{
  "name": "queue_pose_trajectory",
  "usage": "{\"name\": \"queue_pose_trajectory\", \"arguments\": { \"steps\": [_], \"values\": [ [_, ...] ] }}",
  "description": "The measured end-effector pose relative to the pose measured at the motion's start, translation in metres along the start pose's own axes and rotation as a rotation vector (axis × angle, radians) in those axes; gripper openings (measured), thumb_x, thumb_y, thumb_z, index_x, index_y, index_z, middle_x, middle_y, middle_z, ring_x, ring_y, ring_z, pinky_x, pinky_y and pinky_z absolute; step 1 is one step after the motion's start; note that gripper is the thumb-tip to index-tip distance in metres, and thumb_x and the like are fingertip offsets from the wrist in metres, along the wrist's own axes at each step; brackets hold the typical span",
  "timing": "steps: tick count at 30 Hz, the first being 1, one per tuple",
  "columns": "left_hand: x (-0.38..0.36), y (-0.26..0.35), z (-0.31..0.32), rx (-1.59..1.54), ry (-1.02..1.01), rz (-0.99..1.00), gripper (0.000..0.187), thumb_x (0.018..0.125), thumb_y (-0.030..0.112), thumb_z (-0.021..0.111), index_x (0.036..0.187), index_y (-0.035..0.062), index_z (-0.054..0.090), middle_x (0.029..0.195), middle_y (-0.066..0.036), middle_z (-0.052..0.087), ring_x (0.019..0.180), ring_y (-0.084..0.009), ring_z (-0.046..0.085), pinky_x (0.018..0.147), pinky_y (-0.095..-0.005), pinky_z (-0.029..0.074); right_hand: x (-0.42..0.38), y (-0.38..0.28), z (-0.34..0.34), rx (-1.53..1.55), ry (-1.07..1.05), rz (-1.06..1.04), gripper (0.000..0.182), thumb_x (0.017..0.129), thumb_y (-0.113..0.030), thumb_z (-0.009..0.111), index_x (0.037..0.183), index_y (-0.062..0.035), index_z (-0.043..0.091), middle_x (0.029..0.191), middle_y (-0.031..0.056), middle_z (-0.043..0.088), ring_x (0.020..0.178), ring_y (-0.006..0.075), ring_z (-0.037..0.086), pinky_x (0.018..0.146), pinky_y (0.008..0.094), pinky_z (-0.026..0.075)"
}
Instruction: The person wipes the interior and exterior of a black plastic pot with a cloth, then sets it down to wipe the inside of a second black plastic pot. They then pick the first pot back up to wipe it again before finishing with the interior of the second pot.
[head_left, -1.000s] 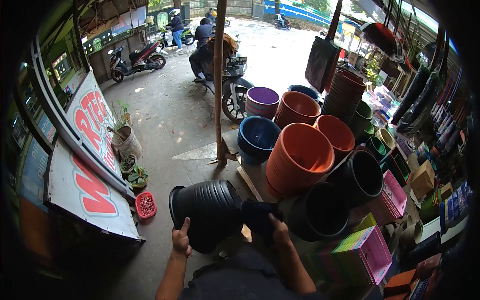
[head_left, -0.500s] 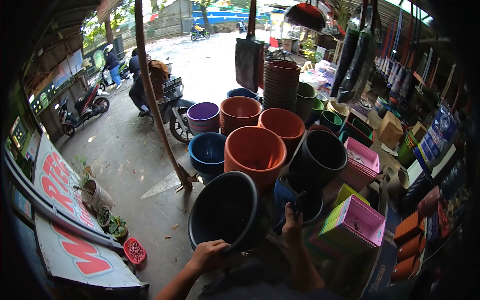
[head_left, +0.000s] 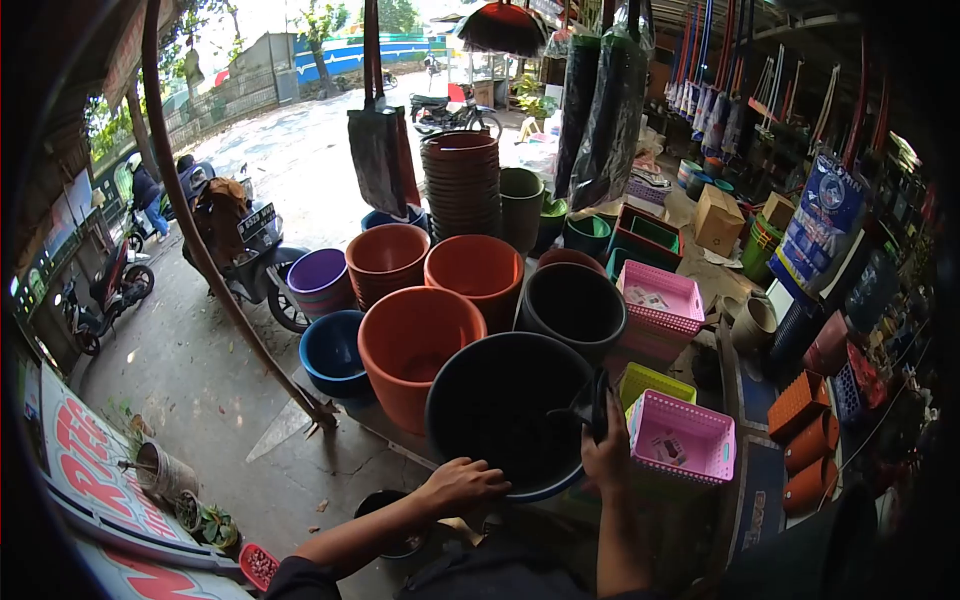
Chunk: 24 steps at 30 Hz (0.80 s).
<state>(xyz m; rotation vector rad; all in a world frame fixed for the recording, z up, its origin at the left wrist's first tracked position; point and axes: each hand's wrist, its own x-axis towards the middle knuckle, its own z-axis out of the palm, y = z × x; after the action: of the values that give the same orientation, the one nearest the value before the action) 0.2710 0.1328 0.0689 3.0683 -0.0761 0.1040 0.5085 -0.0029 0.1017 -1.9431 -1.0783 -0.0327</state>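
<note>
A large, deep black pot (head_left: 500,400) is in front of me with its mouth tipped toward me; a strip of blue shows along its lower rim. The fingers of my left hand (head_left: 465,487) are curled over its near rim. Closed and upright at the pot's right rim, my right hand (head_left: 606,455) grips a small black object (head_left: 600,402) whose kind I cannot make out. A thin dark part points from it into the pot's mouth. Below my left forearm, another black pot (head_left: 385,505) is partly hidden.
Orange pots (head_left: 420,340), a blue pot (head_left: 335,350) and another black pot (head_left: 572,305) stand beyond. Pink baskets (head_left: 690,405) are stacked at right. A wooden pole (head_left: 215,255) rises at left, near a parked motorbike (head_left: 265,265). Wrapped goods (head_left: 600,120) hang overhead.
The view has turned right, shifting the scene left. My left hand's pot now has its mouth facing me, closer to my right hand. The dark blue pot beside my right hand no longer shows separately.
</note>
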Motion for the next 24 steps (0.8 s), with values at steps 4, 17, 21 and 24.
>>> {"name": "queue_pose_trajectory", "arguments": {
  "steps": [4,17,21,24],
  "values": [
    [0.051,-0.026,0.020,-0.017,-0.031,0.055,0.045,0.084,0.018,0.058,0.128,0.0240,0.059,0.112,0.003,0.058,0.099,-0.0151,0.059,0.082,-0.0305,0.048,0.014,0.038,0.006,-0.194,-0.018,0.130,0.078,0.076,0.000,0.065,0.146,0.0024,0.030,0.150,0.0264,0.031,0.136,0.0411,0.037,0.114,0.0434,0.033],
    [0.101,-0.070,0.154,-0.073,-0.093,0.107,0.042,0.084,0.018,0.058,0.126,0.0209,0.057,0.113,0.000,0.059,0.102,-0.0194,0.060,0.078,-0.0337,0.051,0.019,0.153,0.098,-0.213,-0.059,0.237,0.083,0.068,0.007,0.064,0.144,0.0076,0.031,0.148,0.0280,0.032,0.136,0.0451,0.032,0.114,0.0466,0.027],
    [0.103,-0.074,0.148,-0.167,-0.133,0.121,0.043,0.081,0.017,0.060,0.124,0.0168,0.058,0.113,-0.003,0.061,0.103,-0.0228,0.061,0.081,-0.0371,0.053,0.021,0.166,0.102,-0.192,-0.091,0.217,0.081,0.068,0.007,0.064,0.143,0.0080,0.034,0.148,0.0281,0.032,0.136,0.0452,0.032,0.115,0.0465,0.027],
    [0.104,-0.080,0.151,-0.219,-0.162,0.119,0.041,0.080,0.018,0.061,0.121,0.0155,0.059,0.112,-0.004,0.061,0.103,-0.0245,0.061,0.081,-0.0387,0.053,0.019,0.170,0.104,-0.199,-0.109,0.223,0.079,0.069,0.007,0.064,0.142,0.0081,0.035,0.148,0.0282,0.032,0.135,0.0451,0.033,0.114,0.0465,0.028]
  ]
}}
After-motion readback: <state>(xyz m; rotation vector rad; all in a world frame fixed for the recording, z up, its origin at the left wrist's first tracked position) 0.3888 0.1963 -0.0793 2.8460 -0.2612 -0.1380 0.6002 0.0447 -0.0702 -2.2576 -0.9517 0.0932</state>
